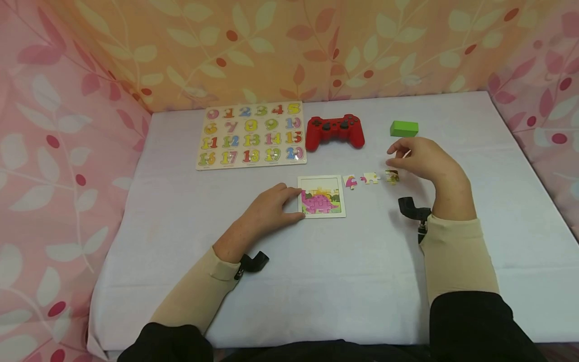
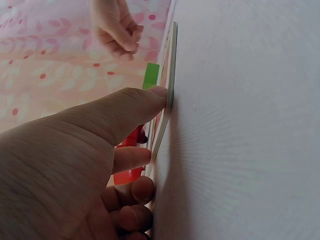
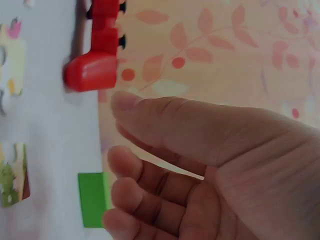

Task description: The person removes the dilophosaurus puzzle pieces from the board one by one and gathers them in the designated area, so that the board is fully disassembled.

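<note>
Tray (image 1: 323, 215) touched at its edge by left hand (image 1: 267, 212), spread; right hand (image 1: 425, 160) loosely curled, puzzle piece (image 1: 392, 176) near its fingertips

A green block (image 3: 92, 200) sits on a white table (image 3: 55, 130). Right of the block, a right hand (image 3: 235, 160) fills much of the view, thumb stretched above loosely bent fingers; fingertips overlap the block's edge, though touch cannot be judged. Left of the block lies a green-and-brown puzzle piece (image 3: 15, 172); further up, also left of the block, a pale piece (image 3: 17, 62) with pink is cut off by the frame's edge. Above the block shows part of a red controller (image 3: 95, 70). Beyond the block hangs a peach, leaf-patterned cloth (image 3: 200, 45).
</note>
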A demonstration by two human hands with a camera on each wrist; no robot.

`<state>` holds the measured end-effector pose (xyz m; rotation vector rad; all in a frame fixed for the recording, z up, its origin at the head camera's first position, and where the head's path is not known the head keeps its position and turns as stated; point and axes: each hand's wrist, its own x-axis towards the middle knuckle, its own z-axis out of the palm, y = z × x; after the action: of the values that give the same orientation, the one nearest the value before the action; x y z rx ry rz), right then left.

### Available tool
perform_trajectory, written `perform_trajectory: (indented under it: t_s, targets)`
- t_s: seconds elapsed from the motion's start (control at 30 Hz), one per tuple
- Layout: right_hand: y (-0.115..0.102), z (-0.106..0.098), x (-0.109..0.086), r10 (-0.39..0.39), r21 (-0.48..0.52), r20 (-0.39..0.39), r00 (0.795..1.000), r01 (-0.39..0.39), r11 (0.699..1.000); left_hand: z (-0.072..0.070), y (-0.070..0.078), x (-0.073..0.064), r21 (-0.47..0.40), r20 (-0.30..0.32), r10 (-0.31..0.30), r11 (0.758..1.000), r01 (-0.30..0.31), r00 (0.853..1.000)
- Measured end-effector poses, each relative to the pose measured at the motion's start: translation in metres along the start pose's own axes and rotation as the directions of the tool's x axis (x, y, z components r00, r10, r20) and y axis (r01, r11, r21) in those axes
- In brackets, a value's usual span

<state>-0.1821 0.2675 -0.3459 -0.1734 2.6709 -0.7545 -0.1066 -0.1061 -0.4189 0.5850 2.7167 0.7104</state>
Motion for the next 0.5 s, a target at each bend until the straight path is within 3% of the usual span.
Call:
perform_trajectory:
  t_s: [0.23,0.5]
  targets:
    - [-0.027,-0.002,-0.015,-0.103,-0.005,-0.106,0.989,0.103,0.995,0.0,0.0,0.0,-0.004,-0.001,0.002,1.0,-0.002,1.0]
    - [-0.062,0.008,-0.029,-0.263,-0.035,-0.174,0.949,0.261,0.965,0.001,-0.001,0.0,-0.012,0.001,-0.007,1.0,0.007,1.0]
